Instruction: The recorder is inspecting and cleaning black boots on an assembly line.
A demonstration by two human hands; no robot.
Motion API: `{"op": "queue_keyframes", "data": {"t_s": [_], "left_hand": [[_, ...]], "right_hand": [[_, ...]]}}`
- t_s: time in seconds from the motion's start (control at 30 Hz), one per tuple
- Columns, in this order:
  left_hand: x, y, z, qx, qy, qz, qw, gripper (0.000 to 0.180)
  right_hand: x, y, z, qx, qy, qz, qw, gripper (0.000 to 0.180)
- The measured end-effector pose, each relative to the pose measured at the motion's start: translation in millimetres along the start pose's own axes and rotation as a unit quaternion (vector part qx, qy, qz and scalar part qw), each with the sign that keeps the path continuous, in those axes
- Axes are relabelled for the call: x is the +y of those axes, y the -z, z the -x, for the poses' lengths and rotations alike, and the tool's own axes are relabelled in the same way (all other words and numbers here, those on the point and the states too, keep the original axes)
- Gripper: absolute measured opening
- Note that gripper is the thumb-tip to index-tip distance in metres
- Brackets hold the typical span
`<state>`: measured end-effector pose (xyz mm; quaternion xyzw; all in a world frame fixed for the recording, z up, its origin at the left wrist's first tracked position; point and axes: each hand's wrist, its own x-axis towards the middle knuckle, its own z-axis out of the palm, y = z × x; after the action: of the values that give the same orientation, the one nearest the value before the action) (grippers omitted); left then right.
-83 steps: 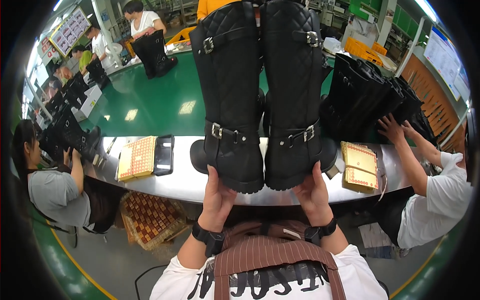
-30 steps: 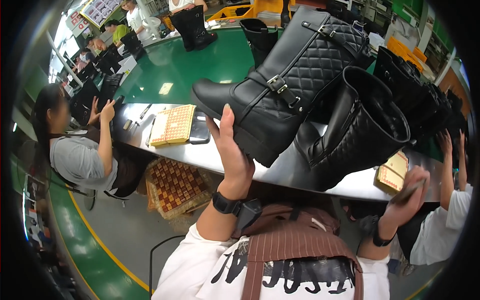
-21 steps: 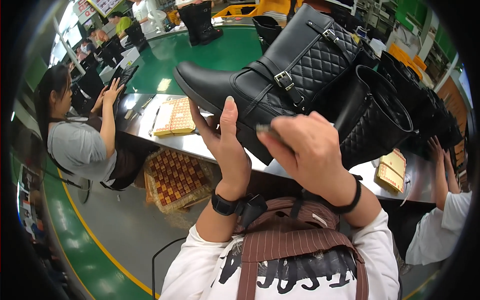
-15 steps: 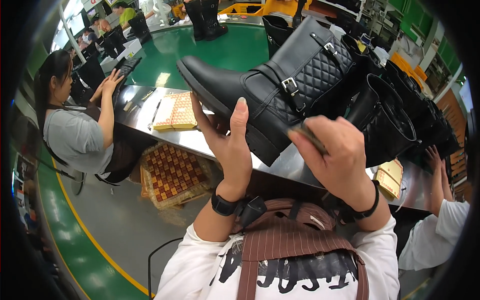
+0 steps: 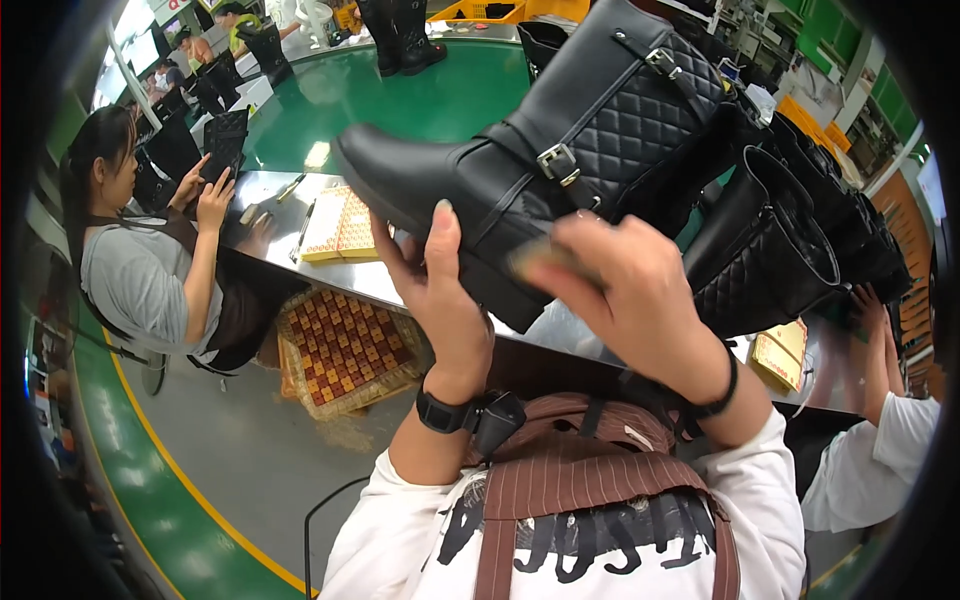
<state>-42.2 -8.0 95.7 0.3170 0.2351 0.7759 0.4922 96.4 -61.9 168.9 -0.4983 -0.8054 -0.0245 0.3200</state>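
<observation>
"Black leather, tilted up over the steel edge [image 5: 375, 283] of the table: is that the boot [image 5: 590, 130] being worked on?"

"Yes. From the head camera, its toe points left and its shaft leans up to the right, with buckled straps and a quilted panel facing us."

"What does the left hand [image 5: 440, 290] do?"

"It grasps the boot from below, fingers under the sole and thumb raised along the near side."

"And the right hand [image 5: 640, 290]?"

"Its fingers are bent tightly around a small object [image 5: 538, 262], right by the heel. Motion blur hides its kind, perhaps a pad, and I can't tell whether it touches the leather."

"What lies about them?"

"A second boot [image 5: 765, 235] is just to the right, shaft open upward, with more dark boots [image 5: 865, 235] behind it. One yellow stack [image 5: 340, 228] of cards with red marks lies left of the left hand; another bundle [image 5: 783, 352] lies to the right."

"Anyone near?"

"A co-worker [image 5: 150, 275] in a grey top at left holds up a dark boot shaft [image 5: 225, 138]. Below the table is a chequered cushion [image 5: 345, 350]."
</observation>
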Motion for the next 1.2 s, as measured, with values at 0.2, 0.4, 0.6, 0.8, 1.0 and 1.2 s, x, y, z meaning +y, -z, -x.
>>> {"op": "queue_keyframes", "data": {"t_s": [0.2,0.4,0.6,0.8,1.0,1.2], "left_hand": [[-9,7,-10,0.041,0.014,-0.001,0.999,0.040],[-11,14,-12,-0.028,0.111,0.147,0.982,0.051],[-21,16,-10,-0.002,0.124,0.081,0.989,0.049],[-15,20,-13,0.024,0.150,0.105,0.983,0.046],[-19,10,-12,0.005,0.111,0.032,0.993,0.038],[-7,13,-15,0.013,0.169,0.106,0.980,0.042]], "right_hand": [[7,4,8,0.135,-0.090,-0.085,0.983,0.016],[8,-15,20,0.062,0.061,-0.071,0.994,0.016],[11,-9,8,0.159,0.006,-0.049,0.986,0.018],[13,-2,31,-0.089,-0.040,0.104,0.990,0.020],[20,-18,20,0.158,0.024,-0.017,0.987,0.021],[18,-4,34,-0.006,0.012,0.100,0.995,0.017]]}}
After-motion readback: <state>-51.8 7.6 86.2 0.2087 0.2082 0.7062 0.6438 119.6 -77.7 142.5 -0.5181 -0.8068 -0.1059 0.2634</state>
